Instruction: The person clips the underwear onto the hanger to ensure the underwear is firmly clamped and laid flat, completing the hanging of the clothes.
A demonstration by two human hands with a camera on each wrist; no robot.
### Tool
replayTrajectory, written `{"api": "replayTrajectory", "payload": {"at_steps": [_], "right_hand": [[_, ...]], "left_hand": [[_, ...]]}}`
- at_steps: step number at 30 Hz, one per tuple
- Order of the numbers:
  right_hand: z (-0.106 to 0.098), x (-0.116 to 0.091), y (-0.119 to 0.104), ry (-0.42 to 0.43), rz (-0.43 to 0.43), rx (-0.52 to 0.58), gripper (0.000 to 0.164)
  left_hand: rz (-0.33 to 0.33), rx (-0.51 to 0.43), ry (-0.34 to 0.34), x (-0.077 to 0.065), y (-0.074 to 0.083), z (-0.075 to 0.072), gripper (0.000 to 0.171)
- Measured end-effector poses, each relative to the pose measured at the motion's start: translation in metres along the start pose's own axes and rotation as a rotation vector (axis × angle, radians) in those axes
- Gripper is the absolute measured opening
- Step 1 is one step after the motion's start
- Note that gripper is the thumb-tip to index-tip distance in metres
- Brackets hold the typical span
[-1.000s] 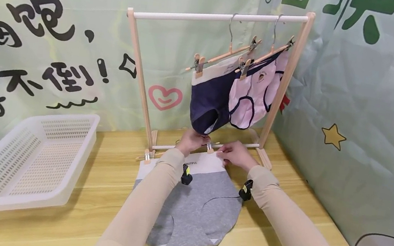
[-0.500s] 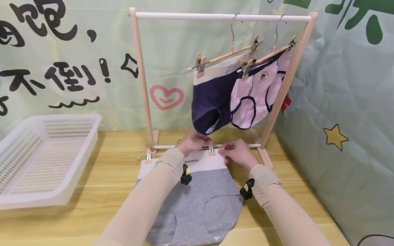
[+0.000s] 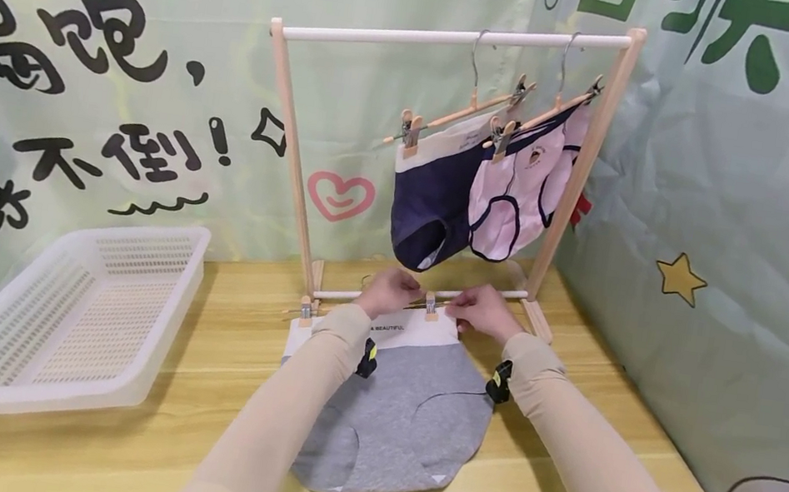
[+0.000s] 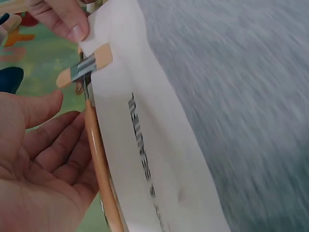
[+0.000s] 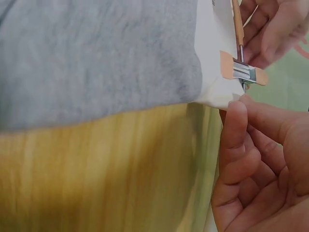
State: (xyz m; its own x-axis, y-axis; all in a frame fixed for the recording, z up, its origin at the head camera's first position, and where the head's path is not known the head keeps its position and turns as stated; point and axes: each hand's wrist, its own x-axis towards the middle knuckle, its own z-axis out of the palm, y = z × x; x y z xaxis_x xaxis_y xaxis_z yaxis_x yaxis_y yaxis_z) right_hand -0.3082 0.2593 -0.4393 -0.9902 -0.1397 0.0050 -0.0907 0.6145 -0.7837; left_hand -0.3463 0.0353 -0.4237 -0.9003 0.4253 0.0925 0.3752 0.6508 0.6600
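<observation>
A pair of grey underpants [image 3: 408, 416] with a white waistband lies on the table, its printed lettering along the band. A wooden clip hanger [image 4: 99, 154] runs along the waistband, with one clip [image 3: 432, 306] on the band near its right corner and another clip [image 3: 306, 313] at the left. My left hand [image 3: 390, 292] is beside the right clip, thumb and fingers apart, its fingers behind the hanger bar in the left wrist view. My right hand [image 3: 487, 311] pinches the waistband's right corner between thumb and forefinger [image 5: 236, 123].
Behind the hands stands a small wooden rack [image 3: 288, 139] with a white top rail. Navy underpants [image 3: 430, 209] and pink underpants [image 3: 515, 196] hang from it on clip hangers. A white plastic basket [image 3: 160, 322] sits at the left on the wooden table [image 3: 235, 358].
My left thumb and fingers have drawn slightly away from the right clip, which now shows more fully. The right hand keeps its pinch on the waistband corner. The head view has shifted slightly.
</observation>
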Motion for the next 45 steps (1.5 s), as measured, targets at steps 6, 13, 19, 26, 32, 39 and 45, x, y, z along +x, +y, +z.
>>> {"api": "replayTrajectory", "payload": {"at_steps": [6,13,19,26,32,39,45], "right_hand": [[0.002,0.002,0.004,-0.007,0.016,-0.001,0.023],[0.002,0.0,0.0,-0.018,0.015,-0.028,0.023],[0.003,-0.001,0.001,-0.02,0.037,-0.022,0.023],[0.003,-0.001,0.003,-0.022,0.03,0.002,0.025],[0.003,-0.002,0.003,-0.035,0.028,0.023,0.024],[0.002,0.0,0.005,-0.035,0.032,0.041,0.024],[0.003,0.001,0.009,-0.045,0.04,0.06,0.025]], "left_hand": [[-0.02,0.003,0.002,-0.015,-0.01,-0.015,0.03],[-0.002,0.005,0.043,-0.04,-0.026,-0.036,0.027],[-0.021,0.023,0.103,-0.06,-0.041,-0.051,0.022],[-0.029,0.104,0.15,-0.075,-0.057,-0.064,0.021],[-0.003,0.245,0.21,-0.091,-0.07,-0.078,0.018],[-0.028,0.306,0.236,-0.108,-0.087,-0.092,0.019],[-0.13,0.178,0.074,-0.112,-0.101,-0.096,0.033]]}}
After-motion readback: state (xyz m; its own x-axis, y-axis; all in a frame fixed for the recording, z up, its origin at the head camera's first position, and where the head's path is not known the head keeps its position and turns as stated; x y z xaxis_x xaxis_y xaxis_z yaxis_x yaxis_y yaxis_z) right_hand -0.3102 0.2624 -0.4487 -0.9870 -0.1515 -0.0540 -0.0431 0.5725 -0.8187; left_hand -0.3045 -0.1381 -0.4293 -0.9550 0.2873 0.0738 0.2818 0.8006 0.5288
